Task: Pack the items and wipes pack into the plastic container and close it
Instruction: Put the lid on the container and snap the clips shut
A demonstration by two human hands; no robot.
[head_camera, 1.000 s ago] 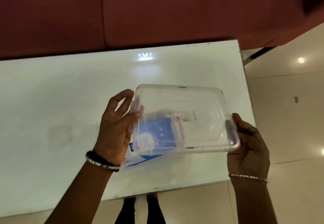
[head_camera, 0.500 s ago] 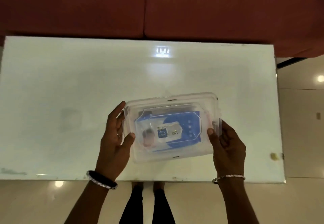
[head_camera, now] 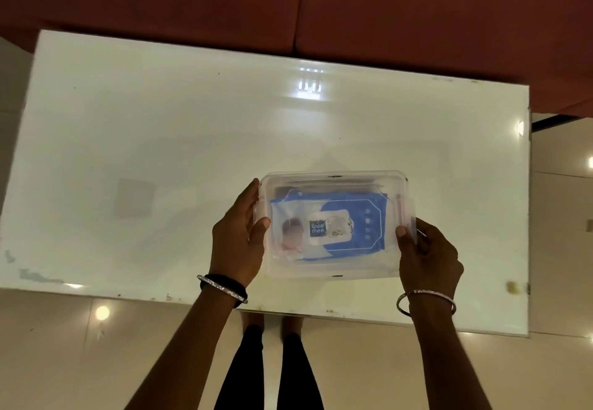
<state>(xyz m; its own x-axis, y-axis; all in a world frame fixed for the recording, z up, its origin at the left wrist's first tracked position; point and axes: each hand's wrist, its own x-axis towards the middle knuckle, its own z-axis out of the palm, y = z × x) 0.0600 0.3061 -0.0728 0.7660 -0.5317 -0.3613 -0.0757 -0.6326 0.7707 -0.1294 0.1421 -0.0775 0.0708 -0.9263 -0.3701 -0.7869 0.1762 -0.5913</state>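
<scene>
While left hand (head_camera: 237, 242) and right hand (head_camera: 428, 259) grip its ends, one plastic container (head_camera: 333, 177), seemingly lidded, one wipes pack (head_camera: 356, 207) inside

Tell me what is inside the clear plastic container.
The clear plastic container holds a blue-and-white wipes pack, lying flat, label up. Whatever lies beneath the pack is covered and cannot be made out.

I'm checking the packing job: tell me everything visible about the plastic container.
The plastic container is a clear, round-cornered rectangular box lying flat on the white table near its front edge, lid on top. A blue wipes pack shows through it. The left hand grips its left end, thumb on the lid; the right hand grips the right end at a clip. Whether the clips are snapped is unclear.
</scene>
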